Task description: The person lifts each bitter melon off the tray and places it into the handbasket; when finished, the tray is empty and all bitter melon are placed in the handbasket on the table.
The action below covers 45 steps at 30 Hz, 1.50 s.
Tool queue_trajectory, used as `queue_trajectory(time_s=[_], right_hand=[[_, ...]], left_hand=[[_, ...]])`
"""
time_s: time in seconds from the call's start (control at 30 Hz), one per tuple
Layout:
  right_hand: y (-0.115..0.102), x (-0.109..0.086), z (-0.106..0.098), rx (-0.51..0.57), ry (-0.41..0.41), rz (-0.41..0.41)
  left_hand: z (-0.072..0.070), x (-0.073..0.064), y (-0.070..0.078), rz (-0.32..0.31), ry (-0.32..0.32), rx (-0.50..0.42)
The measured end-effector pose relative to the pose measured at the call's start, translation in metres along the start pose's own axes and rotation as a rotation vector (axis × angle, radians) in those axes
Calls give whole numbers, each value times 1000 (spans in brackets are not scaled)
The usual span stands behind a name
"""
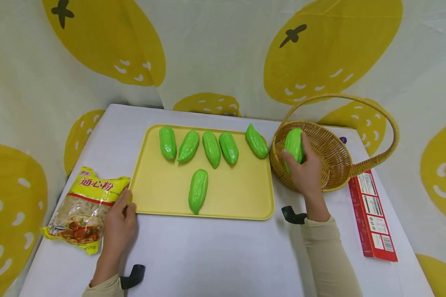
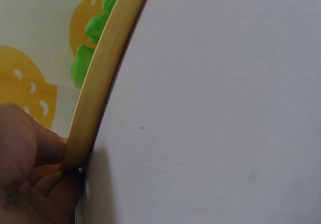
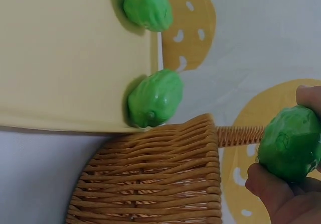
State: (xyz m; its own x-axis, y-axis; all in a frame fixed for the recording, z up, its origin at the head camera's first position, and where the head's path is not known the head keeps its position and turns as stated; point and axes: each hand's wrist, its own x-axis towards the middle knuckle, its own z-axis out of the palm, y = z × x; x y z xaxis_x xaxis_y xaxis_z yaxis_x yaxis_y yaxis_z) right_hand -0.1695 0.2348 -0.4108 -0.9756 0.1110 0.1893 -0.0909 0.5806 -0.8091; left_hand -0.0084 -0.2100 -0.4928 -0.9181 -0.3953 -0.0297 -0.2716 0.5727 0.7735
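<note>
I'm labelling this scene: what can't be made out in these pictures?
Head view: inside of the basket, partly hidden by the right hand and its green vegetable.
Head view: far end of the red box, hidden by the basket; its print, too small.
Left wrist view: lower parts of the other vegetables, hidden by the tray.

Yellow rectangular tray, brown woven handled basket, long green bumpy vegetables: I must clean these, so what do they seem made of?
Yellow rectangular tray: probably plastic, smooth and satin, judging by its even colour and thin moulded rim.
Brown woven handled basket: wicker or imitation rattan, slight sheen; interlaced strands show.
Long green bumpy vegetables: perhaps plastic, glossy with bright highlights; real ones remain possible.
</note>
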Motion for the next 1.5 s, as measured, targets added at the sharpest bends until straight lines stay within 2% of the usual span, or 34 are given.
queue_trajectory(time_s=[0.4, 0.57, 0.8, 1.0, 1.27, 1.37, 1.5], right_hand=[[12, 9, 2, 51, -56, 81], [12, 14, 0, 15, -102, 128], [18, 24, 0, -38, -194, 147], [23, 32, 4, 7, -291, 223], [34, 47, 7, 56, -317, 292], [41, 52, 11, 31, -318, 307], [48, 57, 19, -52, -326, 265]], left_hand=[[1, 2, -4, -13, 6, -5], [1, 1, -5, -12, 9, -10], [2, 1, -7, -9, 16, -19], [2, 0, -8, -13, 14, -25], [4, 0, -8, -14, 15, -27], [4, -1, -7, -10, 9, -24], [3, -1, -6, -16, 20, -21]])
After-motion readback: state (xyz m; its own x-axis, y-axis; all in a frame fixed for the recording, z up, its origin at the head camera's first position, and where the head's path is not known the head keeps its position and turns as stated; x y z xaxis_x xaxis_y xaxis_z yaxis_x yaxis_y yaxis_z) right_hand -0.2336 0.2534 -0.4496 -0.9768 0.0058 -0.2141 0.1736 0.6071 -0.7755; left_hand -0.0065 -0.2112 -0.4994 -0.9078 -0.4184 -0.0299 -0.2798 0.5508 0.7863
